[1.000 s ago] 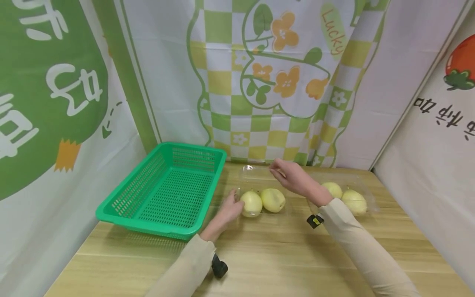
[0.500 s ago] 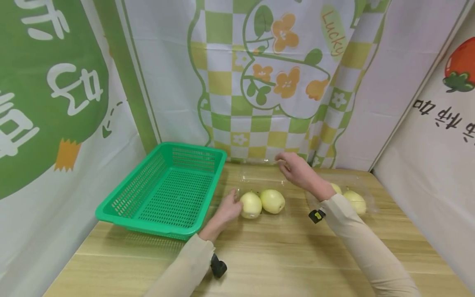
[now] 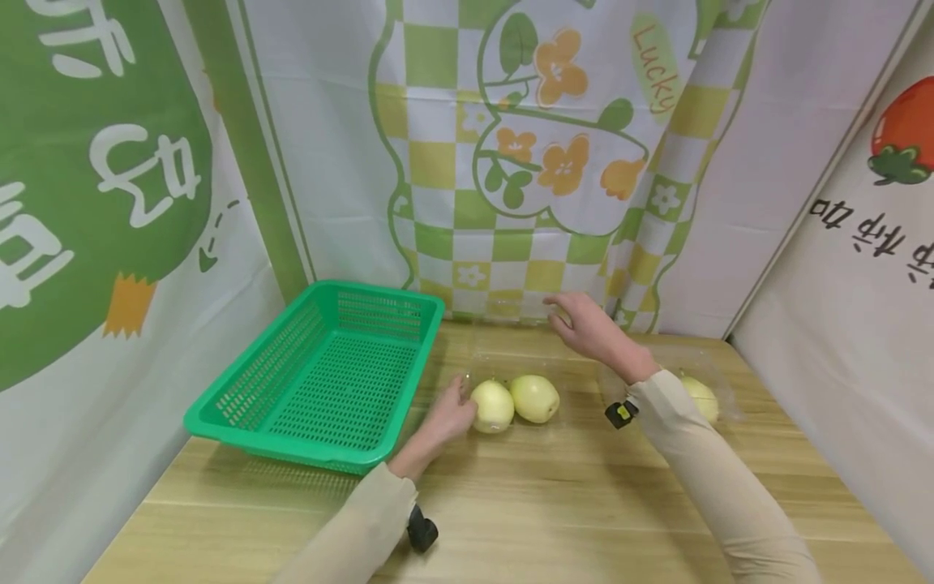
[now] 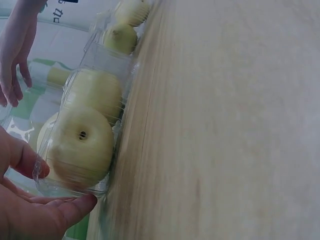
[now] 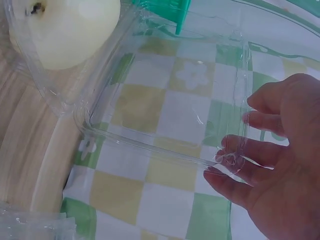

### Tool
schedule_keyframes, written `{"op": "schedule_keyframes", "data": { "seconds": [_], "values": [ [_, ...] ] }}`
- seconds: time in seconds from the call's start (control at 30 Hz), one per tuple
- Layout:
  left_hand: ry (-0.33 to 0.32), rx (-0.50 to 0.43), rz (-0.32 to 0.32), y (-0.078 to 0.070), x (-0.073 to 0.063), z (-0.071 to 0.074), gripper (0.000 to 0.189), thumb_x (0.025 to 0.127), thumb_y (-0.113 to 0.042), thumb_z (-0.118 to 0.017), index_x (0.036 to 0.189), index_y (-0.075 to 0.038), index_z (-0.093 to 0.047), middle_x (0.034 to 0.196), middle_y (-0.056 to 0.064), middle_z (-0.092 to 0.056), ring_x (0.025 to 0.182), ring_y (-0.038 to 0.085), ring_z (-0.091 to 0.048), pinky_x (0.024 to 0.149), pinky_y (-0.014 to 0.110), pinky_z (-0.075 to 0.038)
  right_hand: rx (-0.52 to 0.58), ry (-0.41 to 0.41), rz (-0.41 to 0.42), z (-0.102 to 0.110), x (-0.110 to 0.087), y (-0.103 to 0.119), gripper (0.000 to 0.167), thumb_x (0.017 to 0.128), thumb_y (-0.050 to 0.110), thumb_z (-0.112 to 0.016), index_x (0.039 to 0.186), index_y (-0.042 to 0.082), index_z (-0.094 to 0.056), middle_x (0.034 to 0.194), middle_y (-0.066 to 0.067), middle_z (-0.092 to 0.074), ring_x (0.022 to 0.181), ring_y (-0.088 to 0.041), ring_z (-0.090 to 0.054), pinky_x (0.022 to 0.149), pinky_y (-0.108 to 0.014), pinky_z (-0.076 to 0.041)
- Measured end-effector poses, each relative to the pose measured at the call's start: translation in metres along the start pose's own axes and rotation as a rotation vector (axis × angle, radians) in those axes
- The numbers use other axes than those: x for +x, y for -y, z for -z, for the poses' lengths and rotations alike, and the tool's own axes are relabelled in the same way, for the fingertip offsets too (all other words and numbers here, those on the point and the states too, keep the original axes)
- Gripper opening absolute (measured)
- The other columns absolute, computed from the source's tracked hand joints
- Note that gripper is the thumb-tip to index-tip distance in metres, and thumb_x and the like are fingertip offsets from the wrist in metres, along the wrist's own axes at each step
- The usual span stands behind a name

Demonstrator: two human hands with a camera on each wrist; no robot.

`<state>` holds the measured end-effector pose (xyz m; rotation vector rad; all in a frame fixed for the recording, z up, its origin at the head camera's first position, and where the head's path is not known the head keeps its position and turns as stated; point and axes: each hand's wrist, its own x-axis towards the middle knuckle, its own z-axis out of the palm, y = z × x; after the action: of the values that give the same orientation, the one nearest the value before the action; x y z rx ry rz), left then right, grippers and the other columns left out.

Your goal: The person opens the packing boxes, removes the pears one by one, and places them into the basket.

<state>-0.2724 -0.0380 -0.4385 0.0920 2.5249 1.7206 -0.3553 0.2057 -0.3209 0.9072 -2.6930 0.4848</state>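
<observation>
While just right of the green basket (image 3: 292,448) at the back-left corner of the counter (image 3: 511,503), gripping the clear box (image 5: 60,97) by its left end with the left hand (image 3: 451,412) — nearer to the pears (image 3: 492,406) inside. With box extending rightward near the back edge, long axis apparently parallel to it, lid (image 5: 165,95) tipped up and back. At its free side — right hand (image 3: 589,326), fingers loosely spread.

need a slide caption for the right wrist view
Right hand with fingertips at the edge of a clear plastic lid, pale yellow fruit at upper left.
</observation>
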Motion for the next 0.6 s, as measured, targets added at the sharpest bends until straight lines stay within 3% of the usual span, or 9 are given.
{"op": "schedule_keyframes", "data": {
  "seconds": [0.4, 0.6],
  "values": [
    [0.018, -0.016, 0.007, 0.002, -0.007, 0.000, 0.072, 0.092, -0.009, -0.048, 0.154, 0.006, -0.015, 0.156, 0.028, -0.030, 0.143, 0.044, -0.033, 0.119, 0.055, -0.027, -0.007, 0.032, -0.053, -0.008, 0.005, -0.010, 0.044, 0.102, 0.018, -0.049, 0.142, -0.001, -0.048, 0.143, -0.025, -0.051, 0.134, -0.043, -0.047, 0.114, -0.055, -0.037],
    [0.023, -0.038, 0.009, 0.003, -0.009, -0.001, 0.073, 0.091, -0.010, -0.048, 0.155, 0.005, -0.014, 0.156, 0.027, -0.031, 0.143, 0.044, -0.033, 0.119, 0.055, -0.026, -0.005, 0.026, -0.065, -0.014, 0.008, -0.016, 0.036, 0.100, 0.014, -0.051, 0.131, -0.001, -0.059, 0.145, -0.031, -0.046, 0.135, -0.048, -0.044, 0.115, -0.059, -0.032]
  ]
}}
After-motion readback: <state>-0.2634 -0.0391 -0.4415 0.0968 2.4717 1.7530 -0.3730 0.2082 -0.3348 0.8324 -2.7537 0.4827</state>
